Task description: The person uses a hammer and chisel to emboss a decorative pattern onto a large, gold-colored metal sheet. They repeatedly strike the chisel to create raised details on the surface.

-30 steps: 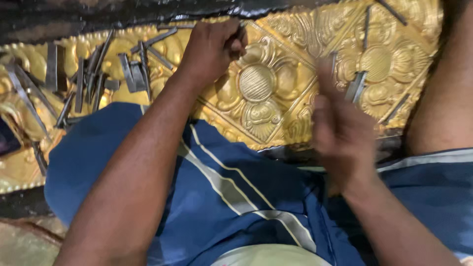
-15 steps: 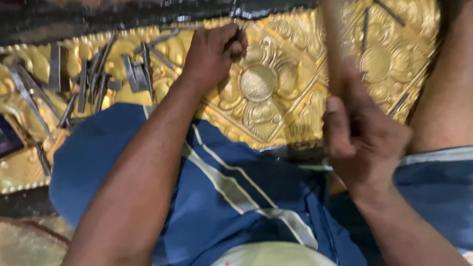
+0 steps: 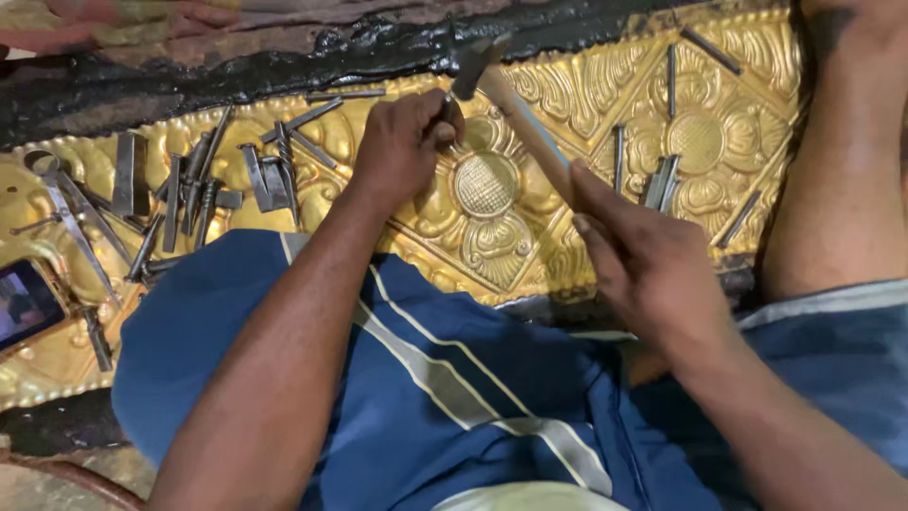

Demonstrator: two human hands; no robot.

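Observation:
My left hand (image 3: 402, 142) is closed around a thin metal punch (image 3: 446, 106) held upright on the embossed golden metal sheet (image 3: 530, 237), just left of a round flower boss (image 3: 485, 185). My right hand (image 3: 653, 270) grips the wooden handle of a hammer (image 3: 515, 118). The hammer's dark head (image 3: 470, 66) is down at the top of the punch. Both forearms reach over my knee in blue striped cloth (image 3: 426, 378).
Several loose steel punches and chisels (image 3: 199, 185) lie on the sheet at the left, more punches (image 3: 662, 175) at the right. A phone (image 3: 26, 305) lies at the far left edge. Black pitch (image 3: 236, 71) borders the sheet at the top. My bare leg (image 3: 842, 161) is at right.
My right hand swung the hammer from a raised position down onto the punch. My left hand has stayed in place on the punch.

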